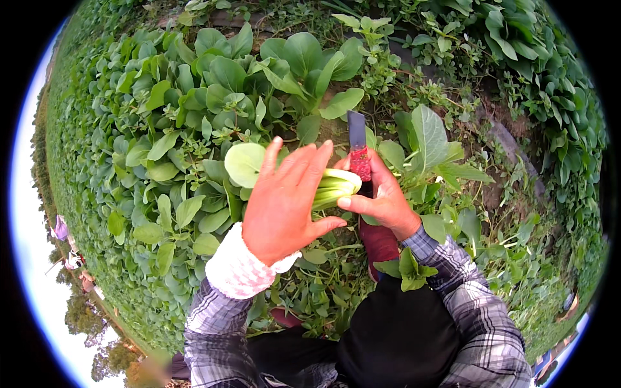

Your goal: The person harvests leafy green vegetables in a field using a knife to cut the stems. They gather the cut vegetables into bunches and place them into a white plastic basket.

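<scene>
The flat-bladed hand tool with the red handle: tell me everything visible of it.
The flat-bladed hand tool has a smooth, blue-black blade, straight-sided and squarish at the end, apparently metal, and a red, dark-speckled handle of unclear material. The blade points away from the person. The bare right hand holds it by the handle, beside a pale green, thick-stalked leafy vegetable. The cutting edge cannot be made out.
</scene>
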The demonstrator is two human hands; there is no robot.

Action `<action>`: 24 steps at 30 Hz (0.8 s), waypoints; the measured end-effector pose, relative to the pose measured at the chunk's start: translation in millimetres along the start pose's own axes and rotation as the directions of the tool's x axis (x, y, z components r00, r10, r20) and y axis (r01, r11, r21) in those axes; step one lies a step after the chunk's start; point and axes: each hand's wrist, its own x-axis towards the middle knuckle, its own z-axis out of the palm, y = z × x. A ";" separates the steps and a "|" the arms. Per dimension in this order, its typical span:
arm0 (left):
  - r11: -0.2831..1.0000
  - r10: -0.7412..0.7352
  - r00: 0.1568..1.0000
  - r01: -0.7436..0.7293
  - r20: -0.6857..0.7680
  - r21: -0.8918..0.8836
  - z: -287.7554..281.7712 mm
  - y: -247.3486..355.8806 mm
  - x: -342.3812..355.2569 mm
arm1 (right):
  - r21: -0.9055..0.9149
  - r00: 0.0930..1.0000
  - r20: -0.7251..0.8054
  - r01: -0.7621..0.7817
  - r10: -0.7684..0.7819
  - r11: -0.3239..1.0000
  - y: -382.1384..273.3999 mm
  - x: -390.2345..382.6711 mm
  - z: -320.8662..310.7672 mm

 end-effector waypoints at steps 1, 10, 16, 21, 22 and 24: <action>0.993 -0.108 0.986 0.113 0.128 -0.032 12.4 -3.6 0.0 | -0.064 0.996 0.045 0.083 -0.080 0.995 6.2 -0.8 0.4; 0.877 0.133 0.968 -0.215 0.212 0.429 78.4 -29.7 63.8 | 0.078 0.855 -0.461 -0.229 0.239 0.970 57.6 19.3 -41.5; 0.679 -0.198 0.953 -0.036 0.230 0.733 66.1 -82.5 99.4 | -0.030 0.890 -0.311 -0.359 0.333 0.933 73.2 43.6 -45.1; 0.673 -0.107 0.989 -0.002 0.100 0.740 56.3 -123.3 59.0 | -0.165 0.844 -0.221 -0.526 0.488 0.834 98.9 74.7 -38.7; 0.671 -0.117 0.989 0.014 0.087 0.741 57.3 -127.0 51.9 | -0.162 0.850 -0.225 -0.515 0.477 0.842 99.9 78.5 -33.3; 0.655 -0.135 0.989 0.038 0.067 0.755 60.2 -130.7 41.5 | -0.159 0.861 -0.232 -0.493 0.453 0.856 100.4 86.3 -25.9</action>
